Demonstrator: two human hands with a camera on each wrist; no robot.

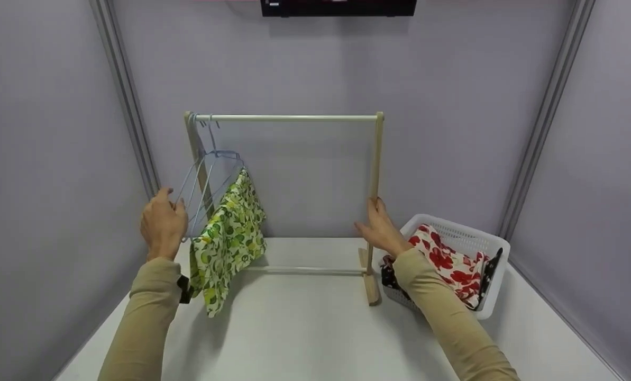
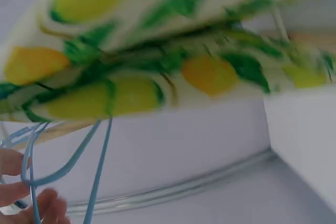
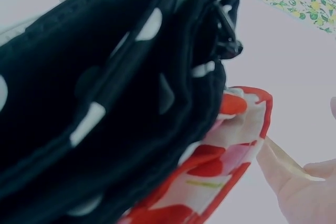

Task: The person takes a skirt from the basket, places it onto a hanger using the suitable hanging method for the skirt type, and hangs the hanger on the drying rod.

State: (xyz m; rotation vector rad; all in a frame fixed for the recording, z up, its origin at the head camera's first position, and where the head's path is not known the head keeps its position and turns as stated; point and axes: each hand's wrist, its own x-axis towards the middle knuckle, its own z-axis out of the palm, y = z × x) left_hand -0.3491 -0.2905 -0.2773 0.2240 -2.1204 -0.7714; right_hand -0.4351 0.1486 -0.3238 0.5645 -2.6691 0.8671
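Observation:
In the head view my left hand (image 1: 164, 222) is at the outer ends of the blue wire hangers (image 1: 209, 174), its fingers curled round a hanger wire. The left wrist view shows those fingertips (image 2: 13, 163) against the blue wire (image 2: 68, 169), partly cut off by the frame. A cloth with a green and yellow lemon print (image 1: 230, 238) hangs from a hanger at the left end of the wooden rack (image 1: 376, 159). My right hand (image 1: 381, 227) is by the rack's right post, thumb spread out to the left. Its contact with the post cannot be made out.
A white basket (image 1: 497, 280) stands at the right with a red-flowered cloth (image 1: 447, 264) and a black polka-dot cloth (image 3: 105, 103). The rack's top bar (image 1: 294, 117) spans between its posts. Grey walls enclose the white table (image 1: 304, 338); a dark screen (image 1: 339, 8) is above.

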